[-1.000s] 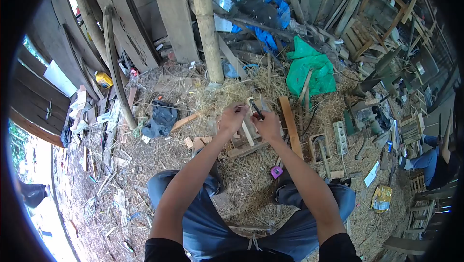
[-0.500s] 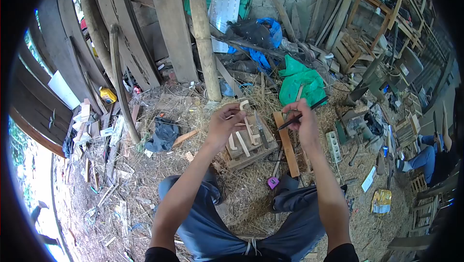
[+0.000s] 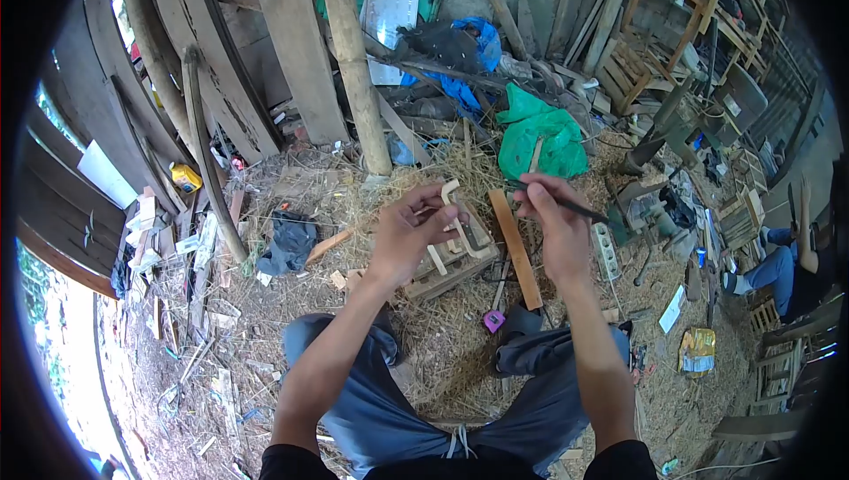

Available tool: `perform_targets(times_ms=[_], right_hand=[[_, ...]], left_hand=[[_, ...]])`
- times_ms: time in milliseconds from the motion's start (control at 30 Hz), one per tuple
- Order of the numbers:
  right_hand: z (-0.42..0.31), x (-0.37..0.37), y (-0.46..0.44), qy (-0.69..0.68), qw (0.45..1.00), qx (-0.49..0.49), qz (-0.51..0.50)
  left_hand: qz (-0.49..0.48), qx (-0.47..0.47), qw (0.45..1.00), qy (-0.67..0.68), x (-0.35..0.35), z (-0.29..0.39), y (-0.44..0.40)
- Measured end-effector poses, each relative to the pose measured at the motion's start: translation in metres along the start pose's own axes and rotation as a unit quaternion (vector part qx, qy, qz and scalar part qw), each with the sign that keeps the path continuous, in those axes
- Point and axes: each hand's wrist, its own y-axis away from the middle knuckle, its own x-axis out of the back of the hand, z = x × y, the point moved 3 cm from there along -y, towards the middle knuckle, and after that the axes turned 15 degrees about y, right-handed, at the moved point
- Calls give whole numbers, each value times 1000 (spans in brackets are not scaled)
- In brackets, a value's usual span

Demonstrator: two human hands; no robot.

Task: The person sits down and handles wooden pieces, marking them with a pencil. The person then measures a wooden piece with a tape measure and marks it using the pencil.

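Hands (image 3: pixel 409 232) flank block (image 3: pixel 458 275) and plank (image 3: pixel 516 250), green plastic (image 3: pixel 550 151) beyond.

Centre of frame: two hands, left hand (image 3: pixel 409 230) and right hand (image 3: pixel 559 230); at least two pale strips (image 3: pixel 464 237), one in left fingers, another on single wooden block (image 3: pixel 455 278); one dark slender tool (image 3: pixel 582 209) in right. Right of centre: one power strip (image 3: pixel 606 252), one green sheet (image 3: pixel 541 139). Below: one purple tape measure (image 3: pixel 493 321). Left: one yellow bottle (image 3: pixel 186 177).
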Motion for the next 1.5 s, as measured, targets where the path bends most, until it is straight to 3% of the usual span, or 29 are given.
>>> perform_targets(times_ms=[133, 200, 333, 400, 533, 600, 833, 1300, 1500], right_hand=[[-7, -8, 12, 20, 999, 26, 26], [-6, -9, 16, 99, 993, 56, 22], [-9, -24, 21, 18, 996, 89, 7], [-16, -30, 22, 83, 979, 187, -3], [-28, -37, 26, 85, 983, 162, -23], [-28, -39, 25, 102, 974, 200, -24], [-20, -45, 24, 43, 979, 200, -20], [-24, -44, 23, 141, 946, 292, 16], [-25, -44, 24, 144, 949, 279, 16]], left_hand=[[-11, 0, 1000, 22, -3, 6, 9], [-14, 1, 1000, 24, -3, 7, 11], [-17, 15, 1000, 14, -7, 10, 16], [-18, 18, 1000, 15, -8, 8, 18], [-28, 26, 999, 30, -14, 8, 22], [-34, 24, 998, 46, -16, 10, 25], [-58, 32, 995, 74, -13, 8, 26], [-80, 11, 993, 90, -12, 4, 28], [-82, 5, 993, 85, -13, 4, 29]])
